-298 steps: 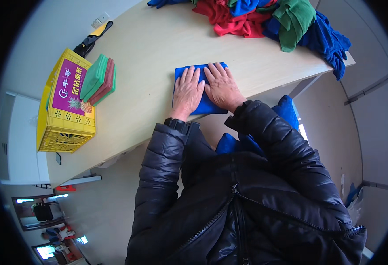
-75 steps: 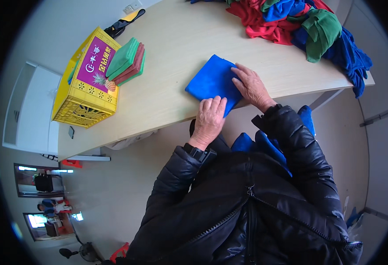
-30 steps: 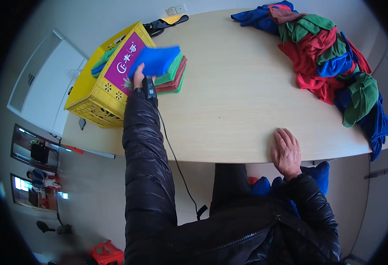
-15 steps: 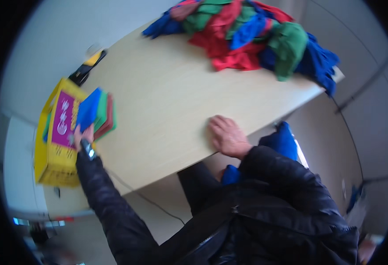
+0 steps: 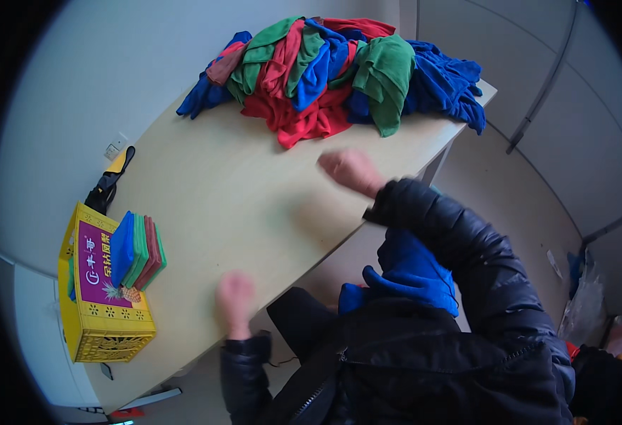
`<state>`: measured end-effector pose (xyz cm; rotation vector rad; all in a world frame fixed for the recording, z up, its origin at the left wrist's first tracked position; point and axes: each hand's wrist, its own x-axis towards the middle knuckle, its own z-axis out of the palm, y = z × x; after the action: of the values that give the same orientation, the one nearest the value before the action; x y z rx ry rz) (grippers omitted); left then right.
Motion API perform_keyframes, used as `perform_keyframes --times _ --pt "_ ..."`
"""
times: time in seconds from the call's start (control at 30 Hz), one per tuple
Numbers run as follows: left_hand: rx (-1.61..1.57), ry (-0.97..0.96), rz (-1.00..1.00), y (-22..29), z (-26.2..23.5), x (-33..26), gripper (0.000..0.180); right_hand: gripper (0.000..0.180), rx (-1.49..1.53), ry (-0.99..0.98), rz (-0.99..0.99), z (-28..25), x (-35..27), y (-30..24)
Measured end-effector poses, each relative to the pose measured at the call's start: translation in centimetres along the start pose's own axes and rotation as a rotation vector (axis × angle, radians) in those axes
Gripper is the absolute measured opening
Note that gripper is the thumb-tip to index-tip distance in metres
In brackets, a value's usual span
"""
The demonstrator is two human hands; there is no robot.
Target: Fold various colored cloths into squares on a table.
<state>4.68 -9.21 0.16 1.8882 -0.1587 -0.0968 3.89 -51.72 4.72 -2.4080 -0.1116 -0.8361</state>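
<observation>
- While both your hands hang empty over it, the pale wooden table [image 5: 205,191] fills the middle of the frame, running from the lower left to the upper right.
- Heaped at the top centre, the pile of unfolded cloths [image 5: 339,74], red, green and blue, looks by far the larger share of the work, judging by its bulk.
- At the left edge of the frame, the yellow crate [image 5: 102,312] sits on the table's end.
- Leaning against the crate's right side, the stack of folded cloths [image 5: 137,251] stands on edge, blue outermost, then green and dark red: only a handful done.
- Right of centre, your right hand [image 5: 350,170] is blurred above the table, just below the pile; it grips nothing, and whether its fingers are spread you cannot tell.
- Lower centre, your left hand [image 5: 235,297] hovers near the table's front edge, blurred too, loosely curled and holding nothing.
</observation>
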Motion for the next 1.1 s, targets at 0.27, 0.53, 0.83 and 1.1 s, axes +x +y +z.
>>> perform_keyframes --times 0.27,0.53,0.83,1.1 --pt "0.502 0.206 0.453 0.5 4.8 -1.9 0.007 0.015 -0.787 0.325 0.083 -12.7 9.6 11.5" --pt "0.530 0.239 0.481 1.1 5.3 -1.9 0.006 0.017 -0.743 0.329 0.250 -14.1 11.8 17.9" --pt "0.579 0.264 0.514 0.6 4.6 -2.6 0.005 0.014 0.655 0.085 0.082 -5.6 13.6 -2.0" --pt "-0.061 0.146 0.182 1.2 3.6 -2.8 0.017 0.019 0.337 -0.406 -0.228 8.2 -2.7 -16.9"
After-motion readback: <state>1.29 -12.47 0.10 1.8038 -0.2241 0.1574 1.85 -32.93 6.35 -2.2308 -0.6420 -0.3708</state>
